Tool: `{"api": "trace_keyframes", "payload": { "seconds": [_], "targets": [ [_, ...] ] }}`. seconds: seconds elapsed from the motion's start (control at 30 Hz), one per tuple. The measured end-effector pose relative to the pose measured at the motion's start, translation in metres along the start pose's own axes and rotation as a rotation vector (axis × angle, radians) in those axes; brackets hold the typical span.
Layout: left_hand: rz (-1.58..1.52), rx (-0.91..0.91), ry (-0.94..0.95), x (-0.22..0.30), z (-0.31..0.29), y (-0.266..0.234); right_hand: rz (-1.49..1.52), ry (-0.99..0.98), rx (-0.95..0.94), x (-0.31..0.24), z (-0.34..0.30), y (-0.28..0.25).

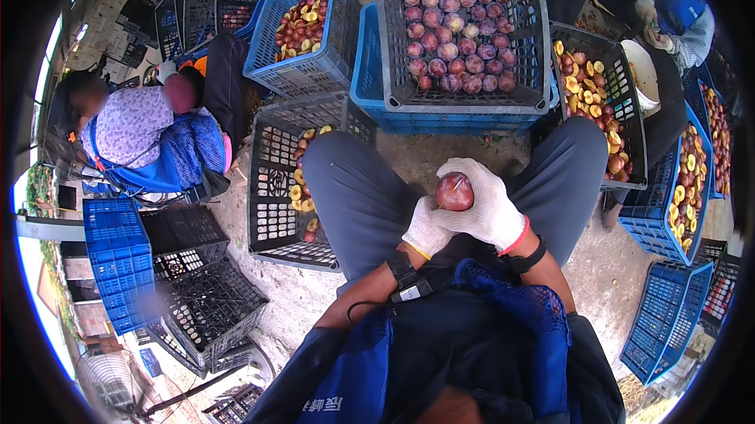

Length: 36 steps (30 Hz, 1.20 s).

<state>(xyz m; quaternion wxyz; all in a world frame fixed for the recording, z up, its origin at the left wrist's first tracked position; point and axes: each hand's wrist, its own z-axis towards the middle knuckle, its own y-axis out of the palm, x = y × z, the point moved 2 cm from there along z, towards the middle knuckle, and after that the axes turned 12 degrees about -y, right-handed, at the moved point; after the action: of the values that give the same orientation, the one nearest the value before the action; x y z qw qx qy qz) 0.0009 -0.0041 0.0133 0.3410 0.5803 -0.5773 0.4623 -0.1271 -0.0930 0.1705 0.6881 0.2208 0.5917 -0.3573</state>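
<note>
Between my knees, both hands come together in white knit gloves around a dark red plum point(454, 193). My left hand point(427, 229) is closed against its lower left side. Curled over its top and right side is my right hand point(489, 212), also closed. A thin pale line shows on the plum's upper face; whether it is a blade, a cut or a glare, I cannot make out. The fingers beneath the fruit are hidden. Straight ahead, a black crate point(464, 100) full of whole plums rests on stacked blue crates point(367, 70).
Left of my knee, a black crate point(271, 247) holds halved plums. Another black crate point(635, 153) of halves stands at my right, beside a blue crate point(657, 227) of halves. Co-workers sit at left point(141, 129) and far right point(680, 11). Stacked crates point(118, 259) stand lower left.
</note>
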Motion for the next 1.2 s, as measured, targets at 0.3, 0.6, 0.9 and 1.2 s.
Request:
{"api": "trace_keyframes", "payload": {
  "seconds": [0.3, 0.6, 0.9, 1.2],
  "targets": [
    [-0.484, -0.006, -0.123, 0.020, -0.010, 0.003, 0.052, 0.014, -0.024, 0.009, -0.007, 0.002],
    [-0.441, -0.006, -0.222, -0.019, 0.000, 0.007, -0.726, -0.270, -0.107, -0.008, 0.001, -0.010],
    [-0.122, 0.002, -0.156, -0.007, -0.003, 0.006, -0.704, -0.236, -0.043, -0.008, -0.001, -0.032],
    [-0.091, 0.141, -0.335, 0.099, -0.032, -0.022, -0.632, -0.152, 0.121, -0.049, 0.021, -0.085]
  ]
}}
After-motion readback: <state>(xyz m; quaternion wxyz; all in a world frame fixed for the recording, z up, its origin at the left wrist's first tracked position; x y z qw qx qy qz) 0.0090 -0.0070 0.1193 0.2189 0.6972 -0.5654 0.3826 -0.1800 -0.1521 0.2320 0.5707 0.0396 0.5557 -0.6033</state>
